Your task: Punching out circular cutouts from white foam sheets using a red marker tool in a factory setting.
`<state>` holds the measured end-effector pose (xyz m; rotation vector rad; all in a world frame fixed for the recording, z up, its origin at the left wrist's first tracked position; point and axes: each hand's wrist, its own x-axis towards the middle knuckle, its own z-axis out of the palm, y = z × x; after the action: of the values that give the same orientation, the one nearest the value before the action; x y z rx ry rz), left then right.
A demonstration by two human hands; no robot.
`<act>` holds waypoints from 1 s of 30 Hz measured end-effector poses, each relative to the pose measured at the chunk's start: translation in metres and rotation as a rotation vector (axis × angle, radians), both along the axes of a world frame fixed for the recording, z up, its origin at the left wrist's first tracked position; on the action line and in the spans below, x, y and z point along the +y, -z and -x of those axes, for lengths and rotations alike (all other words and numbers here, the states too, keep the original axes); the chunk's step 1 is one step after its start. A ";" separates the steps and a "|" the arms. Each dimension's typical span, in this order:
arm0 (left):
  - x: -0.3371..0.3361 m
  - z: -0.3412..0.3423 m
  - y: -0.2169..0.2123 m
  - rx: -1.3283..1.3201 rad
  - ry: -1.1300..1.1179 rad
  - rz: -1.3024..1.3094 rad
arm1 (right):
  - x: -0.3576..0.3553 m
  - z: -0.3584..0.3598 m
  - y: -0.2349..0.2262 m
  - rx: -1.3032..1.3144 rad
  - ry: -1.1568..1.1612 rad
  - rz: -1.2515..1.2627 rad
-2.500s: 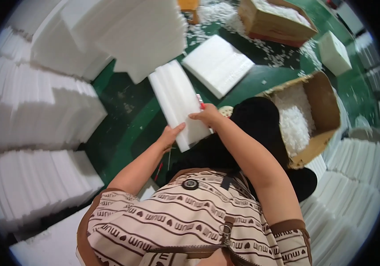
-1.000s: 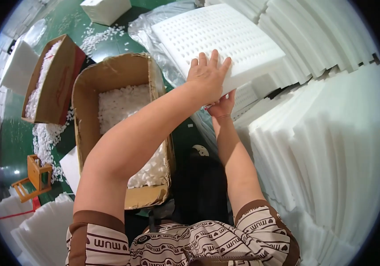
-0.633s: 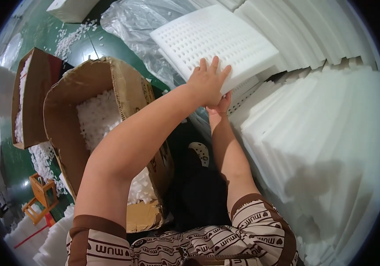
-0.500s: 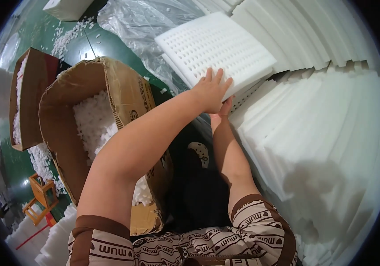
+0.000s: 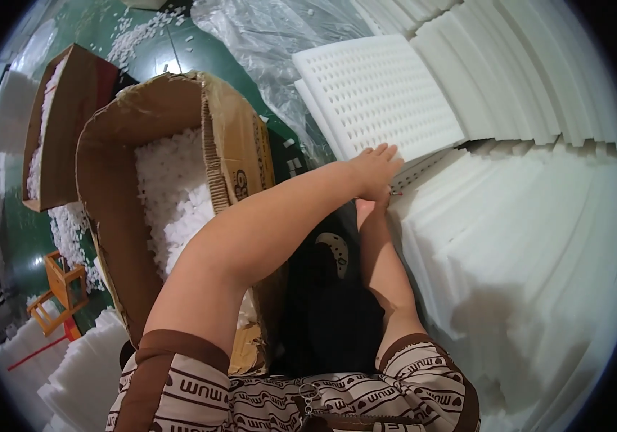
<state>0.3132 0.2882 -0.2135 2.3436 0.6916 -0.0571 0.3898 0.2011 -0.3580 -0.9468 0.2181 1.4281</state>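
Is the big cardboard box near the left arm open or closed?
Open: the cardboard box has its flaps spread, showing white foam bits inside.

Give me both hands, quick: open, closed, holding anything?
Left hand: open, fingers spread flat on the edge of the perforated foam sheet.
Right hand: mostly hidden under the left; its grip cannot be told.

The floor (image 5: pixel 179 50) is green and shiny, with white foam crumbs (image 5: pixel 136 32) on it. A small orange wooden stool (image 5: pixel 60 288) stands at left.
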 end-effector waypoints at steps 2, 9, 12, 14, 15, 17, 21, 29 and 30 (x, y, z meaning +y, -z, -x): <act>-0.008 -0.006 -0.014 -0.028 0.021 -0.092 | 0.027 0.010 -0.002 -0.028 -0.102 0.009; -0.049 0.057 -0.143 -0.313 0.157 -0.194 | -0.067 -0.001 -0.016 -0.138 -0.400 0.074; -0.076 0.137 -0.195 -0.583 0.005 -0.181 | -0.056 0.055 -0.022 -0.199 -0.489 0.117; -0.097 0.191 -0.204 -0.592 -0.175 -0.161 | -0.019 0.062 -0.011 -0.253 -0.529 0.164; -0.117 0.223 -0.202 -0.638 -0.358 -0.184 | -0.004 0.068 -0.005 -0.265 -0.570 0.182; -0.160 0.279 -0.199 -0.499 -0.720 -0.174 | 0.005 0.067 0.005 -0.295 -0.645 0.229; -0.228 0.334 -0.192 -0.551 -1.223 -0.134 | 0.064 0.092 0.021 -0.690 -0.918 0.263; -0.243 0.361 -0.178 -0.475 -1.204 -0.078 | 0.056 0.065 0.012 -1.231 -0.792 0.239; -0.239 0.362 -0.180 -0.505 -1.160 -0.069 | 0.060 0.055 0.001 -1.322 -0.842 0.196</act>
<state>-0.0486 0.0488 -0.0331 1.5723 1.6361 1.0209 0.3347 0.2610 -0.3590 -2.0815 -1.1529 1.1833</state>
